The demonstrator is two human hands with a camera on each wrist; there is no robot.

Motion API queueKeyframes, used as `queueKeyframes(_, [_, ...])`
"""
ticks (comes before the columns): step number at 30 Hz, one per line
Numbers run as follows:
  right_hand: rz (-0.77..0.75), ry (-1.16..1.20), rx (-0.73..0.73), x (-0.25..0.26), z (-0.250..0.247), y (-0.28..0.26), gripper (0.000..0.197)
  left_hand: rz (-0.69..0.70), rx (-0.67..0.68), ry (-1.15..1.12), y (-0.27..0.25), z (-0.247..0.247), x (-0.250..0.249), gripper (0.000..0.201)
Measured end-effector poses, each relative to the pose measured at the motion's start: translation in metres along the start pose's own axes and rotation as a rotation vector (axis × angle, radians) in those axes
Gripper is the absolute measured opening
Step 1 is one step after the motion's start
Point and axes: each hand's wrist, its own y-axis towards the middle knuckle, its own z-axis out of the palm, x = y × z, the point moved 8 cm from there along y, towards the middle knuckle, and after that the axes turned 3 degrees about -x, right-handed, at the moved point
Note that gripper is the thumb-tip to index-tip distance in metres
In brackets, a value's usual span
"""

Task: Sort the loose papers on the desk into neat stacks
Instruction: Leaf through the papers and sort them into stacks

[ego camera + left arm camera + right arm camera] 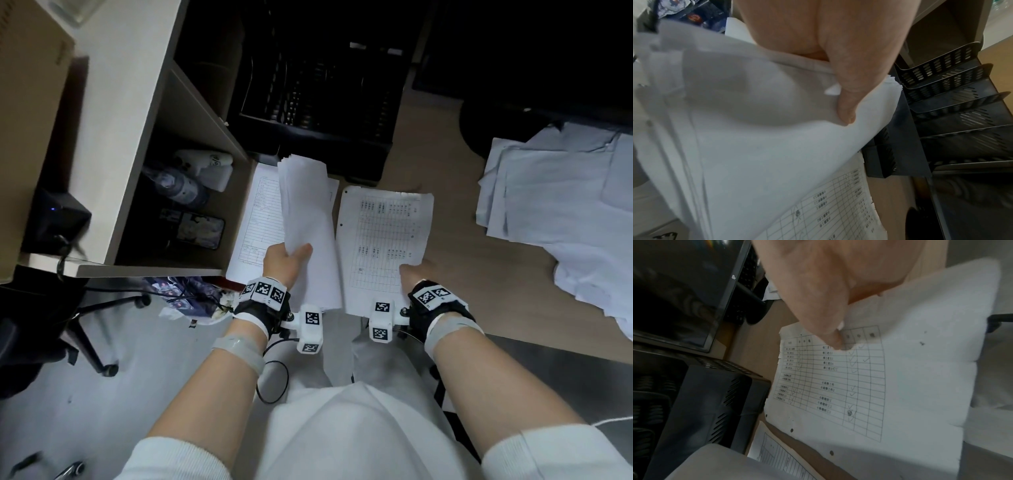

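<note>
My left hand (286, 258) grips a thick bundle of white papers (306, 219), blank side up and lifted off the desk; in the left wrist view the thumb (846, 112) presses on the bundle (766, 146). My right hand (416, 274) pinches the near edge of a printed table sheet (383, 246) with punch holes; its thumb (830, 339) lies on the printed sheet (859, 386). Under the bundle a printed form (255, 222) lies flat on the desk. A loose heap of white papers (561, 205) is spread at the right.
A black mesh file tray (318, 102) stands at the back of the wooden desk (462, 267). A shelf unit (178, 144) at the left holds bottles and a phone. A dark monitor (684, 296) stands behind the tray. An office chair base (85, 329) is on the floor.
</note>
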Motion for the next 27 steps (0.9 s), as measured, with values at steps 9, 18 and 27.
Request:
queueKeyframes(9, [-0.06, 0.073, -0.078, 0.018, -0.016, -0.025, 0.052, 0.048, 0.032, -0.059, -0.01, 0.004, -0.006, 0.028])
queueKeyframes(18, [-0.393, 0.43, 0.541, 0.097, 0.002, -0.096, 0.052, 0.155, 0.217, -0.165, -0.051, 0.046, -0.05, 0.024])
queueKeyframes(27, [-0.469, 0.37, 0.611, 0.09, -0.035, -0.112, 0.071, 0.094, 0.256, -0.168, -0.086, 0.081, -0.064, 0.076])
